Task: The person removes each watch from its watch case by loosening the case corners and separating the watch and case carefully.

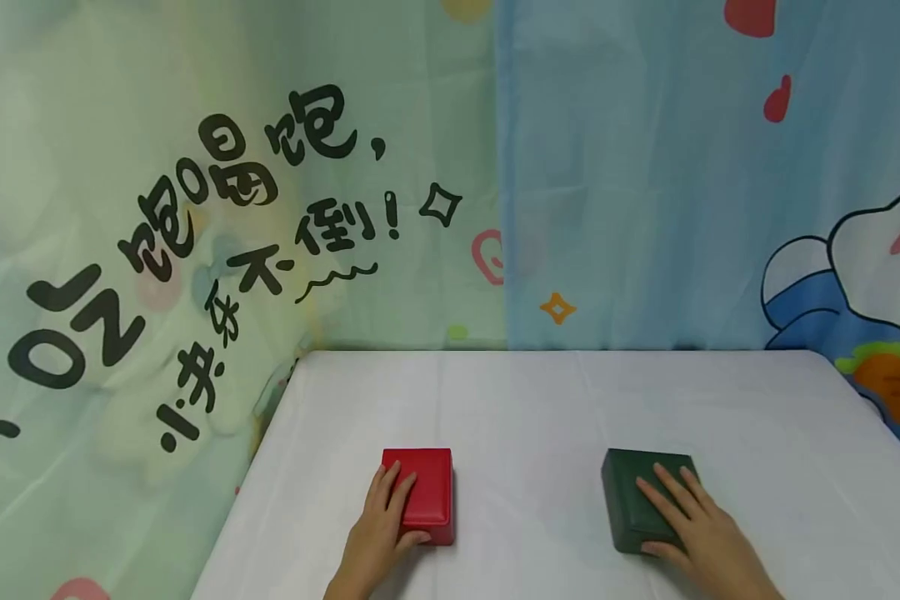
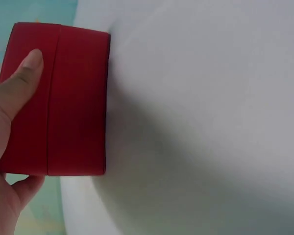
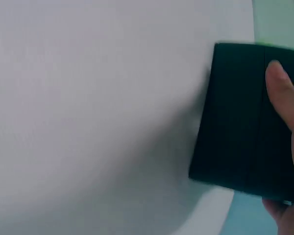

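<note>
A closed red box (image 1: 431,492) sits on the table at centre left. My left hand (image 1: 375,529) holds it from the left, fingers over its top and thumb on the front. In the left wrist view that thumb (image 2: 27,73) presses the lid above the seam, and another finger shows at the box's side. To the right stands a closed dark green box (image 1: 626,500), slightly turned. My right hand (image 1: 712,537) grips it with spread fingers across the lid. Its thumb (image 3: 279,85) lies at the lid seam on the front face in the right wrist view.
Both boxes stand on a table with a white cloth (image 1: 525,417), a wide gap between them. Behind it hang a green curtain (image 1: 390,308) with black lettering and a blue curtain (image 1: 645,208) with cartoon prints.
</note>
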